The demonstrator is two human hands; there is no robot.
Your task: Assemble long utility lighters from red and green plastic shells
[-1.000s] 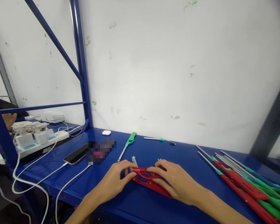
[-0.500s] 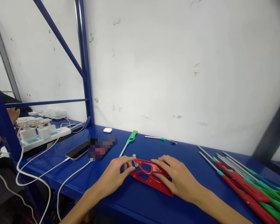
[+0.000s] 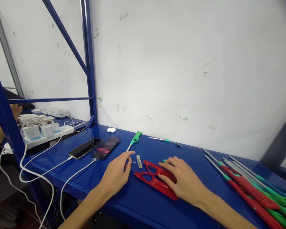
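Observation:
Two red lighter handle halves lie side by side on the blue table. My right hand (image 3: 183, 178) spans the far half (image 3: 152, 167), with the thumb on its near side and the fingers on its far side. The near half (image 3: 154, 183) lies in front, its inner side up. My left hand (image 3: 116, 171) is left of them, empty, index finger stretched and thumb apart. Between my hands lies a small clear, metal-topped lighter part (image 3: 139, 161), with a tiny pale piece (image 3: 134, 162) beside it. A teal bit (image 3: 164, 160) shows behind my right fingers.
A green lighter (image 3: 135, 138) and a metal rod with a teal collar (image 3: 166, 141) lie farther back. Red and green lighters (image 3: 250, 187) are piled right. Phones (image 3: 82, 149), cables, a white case (image 3: 111, 130) and a power strip (image 3: 66, 129) are left. Another person's hand (image 3: 15, 110) shows far left.
My left hand has let go of the far red half and drawn back left. That half now lies lower and flatter beneath my right hand. The view has shifted slightly.

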